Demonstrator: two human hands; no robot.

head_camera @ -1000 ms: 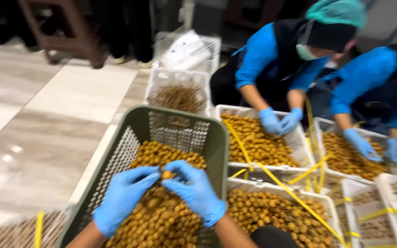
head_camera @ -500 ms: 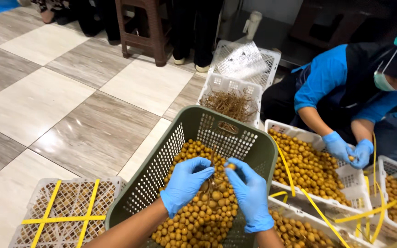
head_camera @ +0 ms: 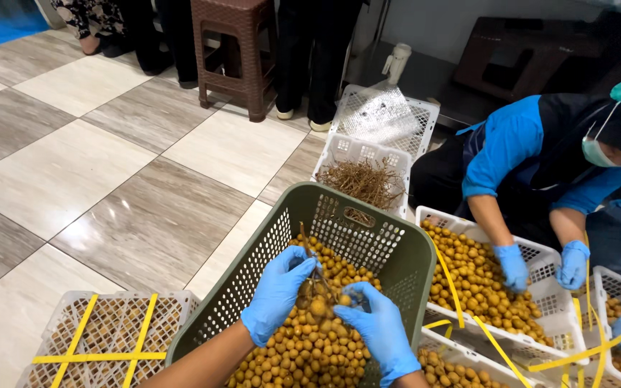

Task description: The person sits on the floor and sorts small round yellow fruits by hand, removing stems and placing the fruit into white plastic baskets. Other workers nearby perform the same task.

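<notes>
A green plastic crate [head_camera: 267,266] in front of me is filled with small round yellow-brown fruits [head_camera: 310,348]. My left hand [head_camera: 276,293] and my right hand [head_camera: 379,332], both in blue gloves, are over the fruit. Together they hold a small bunch of fruits on a thin brown stem [head_camera: 315,287], lifted just above the pile. The stem sticks up between my fingers.
A white crate of bare brown twigs [head_camera: 363,179] stands behind the green one, with another white crate [head_camera: 389,115] beyond. A lidded white crate with yellow straps [head_camera: 102,338] sits at left. At right, people in blue gloves [head_camera: 513,266] work over white crates of fruit [head_camera: 483,276]. A brown stool [head_camera: 235,50] stands far back.
The view has swung left and upward, so the green crate now sits lower. My hands have lifted a stemmed bunch out of the pile.
</notes>
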